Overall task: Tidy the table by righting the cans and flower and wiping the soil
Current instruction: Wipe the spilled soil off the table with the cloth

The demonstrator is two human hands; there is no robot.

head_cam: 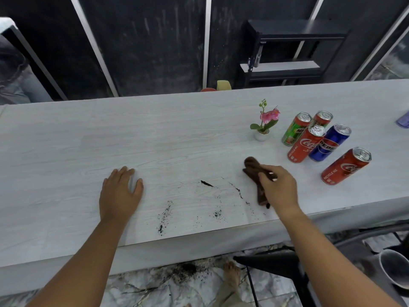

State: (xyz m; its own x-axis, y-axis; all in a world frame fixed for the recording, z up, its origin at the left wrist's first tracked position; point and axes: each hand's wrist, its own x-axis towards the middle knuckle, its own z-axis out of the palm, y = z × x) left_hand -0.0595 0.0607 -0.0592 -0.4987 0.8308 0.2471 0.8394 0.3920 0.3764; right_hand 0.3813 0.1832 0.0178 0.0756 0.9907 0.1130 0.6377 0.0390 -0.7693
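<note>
My cans (318,140) and flower (264,120) stand up, so I am wiping: my right hand (277,187) fingers pinch the brown cloth (254,171), my left hand (119,191) fingers lie spread flat, and the soil (164,214) between them needs sweeping next.

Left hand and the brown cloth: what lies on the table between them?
Head view: scattered soil on the table, between the flat left hand and the cloth held by the right hand.
</note>
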